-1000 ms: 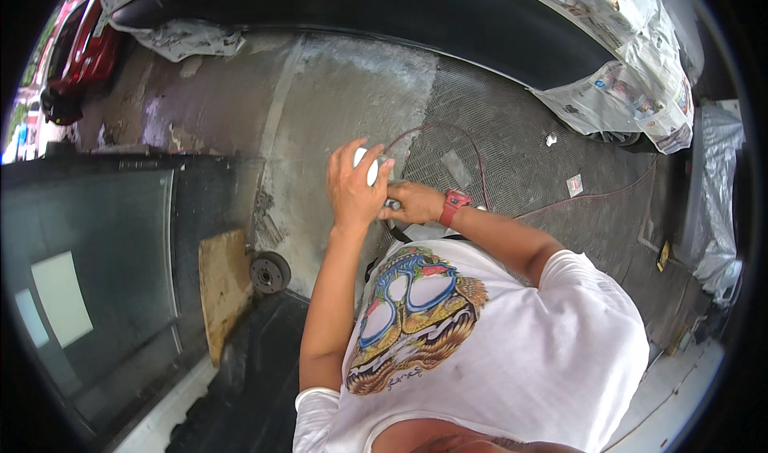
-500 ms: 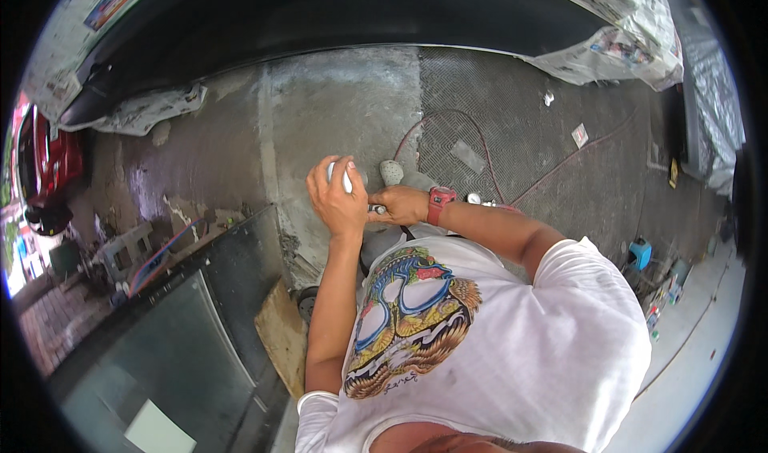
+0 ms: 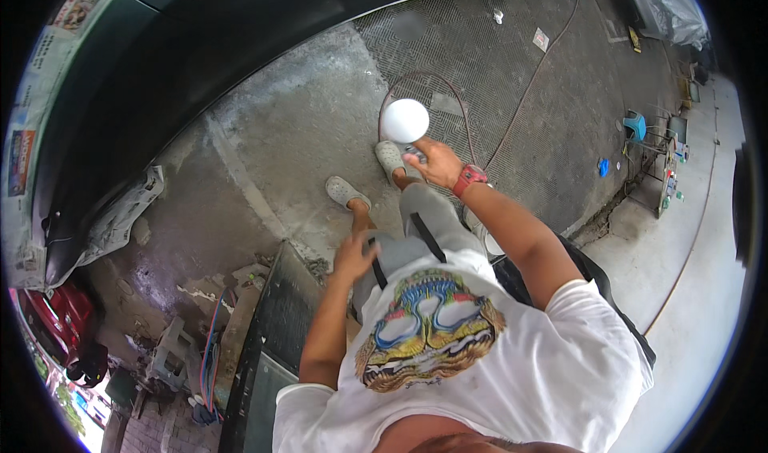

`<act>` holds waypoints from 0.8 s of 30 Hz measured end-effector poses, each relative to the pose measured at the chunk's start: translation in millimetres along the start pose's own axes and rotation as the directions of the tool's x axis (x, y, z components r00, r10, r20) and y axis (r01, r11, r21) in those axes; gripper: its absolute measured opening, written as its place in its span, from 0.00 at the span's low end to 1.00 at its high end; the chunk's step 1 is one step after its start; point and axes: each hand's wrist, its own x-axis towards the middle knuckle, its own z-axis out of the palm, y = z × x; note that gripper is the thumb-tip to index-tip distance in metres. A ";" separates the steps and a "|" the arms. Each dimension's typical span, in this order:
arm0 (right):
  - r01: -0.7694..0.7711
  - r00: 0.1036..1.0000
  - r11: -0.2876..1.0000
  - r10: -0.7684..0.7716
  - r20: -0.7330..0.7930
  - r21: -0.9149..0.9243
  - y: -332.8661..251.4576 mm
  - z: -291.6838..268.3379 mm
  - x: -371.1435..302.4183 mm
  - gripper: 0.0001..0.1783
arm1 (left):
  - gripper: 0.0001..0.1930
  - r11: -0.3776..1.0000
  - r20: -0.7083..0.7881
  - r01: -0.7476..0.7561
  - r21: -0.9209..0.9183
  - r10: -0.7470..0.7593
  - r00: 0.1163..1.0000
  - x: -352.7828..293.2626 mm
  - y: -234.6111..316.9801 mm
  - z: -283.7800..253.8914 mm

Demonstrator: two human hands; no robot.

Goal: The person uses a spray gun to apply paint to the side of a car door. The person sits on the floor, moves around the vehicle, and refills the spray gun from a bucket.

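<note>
My right hand (image 3: 430, 162), with a red watch on its wrist, is closed around a small tool topped by a round white cup (image 3: 405, 120), held out above my grey shoes (image 3: 390, 158). The tool's body is mostly hidden by my fingers. A thin reddish hose (image 3: 472, 137) loops over the floor just beyond it. My left hand (image 3: 354, 254) hangs lower, against my grey trouser leg, fingers spread and holding nothing.
A black car body (image 3: 192, 69) masked with newspaper (image 3: 120, 217) curves along the top and left. A black panel (image 3: 276, 341) leans at the lower left. Small blue items (image 3: 634, 125) and clutter stand at the right by a concrete strip.
My left hand has let go of the white cup and dropped to my thigh. My right hand keeps the tool. The view has swung, showing my shoes and more floor.
</note>
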 end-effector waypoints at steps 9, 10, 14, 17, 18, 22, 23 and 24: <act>-0.141 0.890 0.972 0.208 -0.406 0.189 129.6 113.6 94.5 0.30 | 0.10 0.829 0.748 0.468 -0.305 -0.095 0.657 -96.7 -74.4 1.5; -0.130 0.884 0.968 0.212 -0.418 0.216 145.4 131.6 113.7 0.31 | 0.10 0.805 0.794 0.501 -0.317 -0.063 0.604 -96.0 -77.6 -1.9; -0.009 0.822 0.886 0.271 -0.501 0.464 181.3 178.1 197.0 0.37 | 0.11 0.812 0.858 0.475 -0.339 0.059 0.511 -52.1 -96.7 -8.7; 0.092 0.766 0.791 0.332 -0.551 0.605 208.9 208.5 251.6 0.38 | 0.13 0.875 0.877 0.390 -0.286 0.075 0.475 -0.6 -132.3 20.5; 0.128 0.761 0.760 0.337 -0.555 0.638 215.7 220.1 265.5 0.39 | 0.15 0.927 0.922 0.347 -0.142 -0.004 0.388 55.3 -106.2 5.2; 0.206 0.769 0.600 0.389 -0.507 0.773 248.4 264.6 308.2 0.39 | 0.19 0.988 0.645 -0.040 -0.152 0.130 0.753 199.5 -110.0 -7.2; 0.201 0.792 0.577 0.380 -0.478 0.792 248.4 269.0 314.5 0.39 | 0.20 0.991 0.572 0.003 -0.136 0.076 0.817 233.9 -106.4 -16.0; 0.197 0.810 0.554 0.372 -0.452 0.809 251.8 274.3 321.2 0.39 | 0.21 0.992 0.493 0.044 -0.120 0.021 0.870 270.5 -100.7 -28.2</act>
